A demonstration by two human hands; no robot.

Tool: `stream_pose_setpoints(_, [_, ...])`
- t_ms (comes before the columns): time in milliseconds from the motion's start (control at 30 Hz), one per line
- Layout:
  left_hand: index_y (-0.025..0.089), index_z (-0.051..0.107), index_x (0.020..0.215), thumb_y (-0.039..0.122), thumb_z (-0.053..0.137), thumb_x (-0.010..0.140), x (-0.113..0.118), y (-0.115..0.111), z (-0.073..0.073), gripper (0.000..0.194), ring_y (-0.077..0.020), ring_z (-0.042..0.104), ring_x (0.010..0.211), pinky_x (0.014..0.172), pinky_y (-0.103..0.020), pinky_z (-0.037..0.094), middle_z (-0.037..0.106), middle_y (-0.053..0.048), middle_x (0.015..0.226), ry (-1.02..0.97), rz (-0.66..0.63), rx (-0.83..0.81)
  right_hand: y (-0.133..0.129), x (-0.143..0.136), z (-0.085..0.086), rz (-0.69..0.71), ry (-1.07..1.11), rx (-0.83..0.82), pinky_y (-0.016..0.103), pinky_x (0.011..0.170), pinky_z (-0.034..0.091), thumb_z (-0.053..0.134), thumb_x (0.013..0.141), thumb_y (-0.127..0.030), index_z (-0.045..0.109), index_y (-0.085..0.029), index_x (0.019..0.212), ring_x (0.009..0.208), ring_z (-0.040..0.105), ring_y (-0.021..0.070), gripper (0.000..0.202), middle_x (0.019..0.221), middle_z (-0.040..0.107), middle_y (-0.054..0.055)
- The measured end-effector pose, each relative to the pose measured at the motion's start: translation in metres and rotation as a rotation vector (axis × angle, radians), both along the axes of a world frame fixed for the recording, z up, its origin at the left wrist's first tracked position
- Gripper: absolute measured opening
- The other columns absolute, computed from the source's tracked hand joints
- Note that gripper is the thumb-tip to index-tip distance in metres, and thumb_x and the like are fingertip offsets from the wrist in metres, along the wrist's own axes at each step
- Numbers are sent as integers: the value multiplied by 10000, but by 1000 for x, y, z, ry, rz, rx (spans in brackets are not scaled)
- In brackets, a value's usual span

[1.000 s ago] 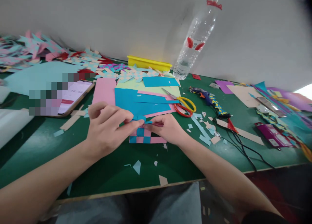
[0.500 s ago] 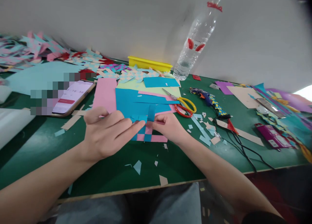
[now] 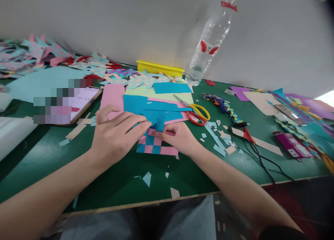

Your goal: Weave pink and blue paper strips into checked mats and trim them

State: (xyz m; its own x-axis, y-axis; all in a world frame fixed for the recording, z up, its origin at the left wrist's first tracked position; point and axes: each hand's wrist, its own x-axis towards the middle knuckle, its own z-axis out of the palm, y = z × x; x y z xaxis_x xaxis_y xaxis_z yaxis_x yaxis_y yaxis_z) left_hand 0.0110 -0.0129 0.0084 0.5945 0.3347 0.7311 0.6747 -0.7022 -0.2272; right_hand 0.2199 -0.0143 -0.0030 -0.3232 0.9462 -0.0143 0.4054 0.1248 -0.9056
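A small woven paper mat in pink and blue checks lies on the green table, with blue strips standing up at its far side. My right hand pinches its right part between thumb and fingers, beside an upright blue paper strip. From the left, my left hand reaches over the mat's far edge, thumb and forefinger close together at the blue strips; the fingertips are partly hidden. Just beyond lie a blue paper sheet and a pink sheet. Scissors with yellow and red handles rest on the sheets' right edge.
A phone lies at left. Behind stand a clear bottle and a yellow tray. Paper scraps, a dark cord and a purple packet lie right. Cut strips heap at back left.
My left hand has drawn back and lifted slightly, its fingers now straighter. More of the checked mat shows, and the upright blue strip now leans. My right hand keeps its pinch.
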Motion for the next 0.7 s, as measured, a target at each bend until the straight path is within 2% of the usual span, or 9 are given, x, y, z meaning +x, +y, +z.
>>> stream_pose_setpoints(100, [276,638,925,120,569,893,0,1,-3,173,-186,700,753,858,-460,372,748,20,941,2,28,-18,1,1,-1,7,16,10,240,499,239,699,764,-454,550,-159,550,543,323,77,393,555,352,-52])
stream_pose_setpoints(400, [294,605,935,158,561,909,1,4,-5,146,-197,720,796,925,-496,412,746,16,997,-34,32,-89,-2,1,5,16,14,15,259,500,200,695,762,-472,444,-170,502,529,277,76,472,542,308,-58])
stream_pose_setpoints(700, [288,584,967,202,547,923,1,6,-11,103,-226,684,980,1003,-536,387,703,-5,1149,-99,26,-237,-4,-2,8,16,4,33,257,508,234,674,765,-525,474,-169,515,540,295,82,478,551,330,-51])
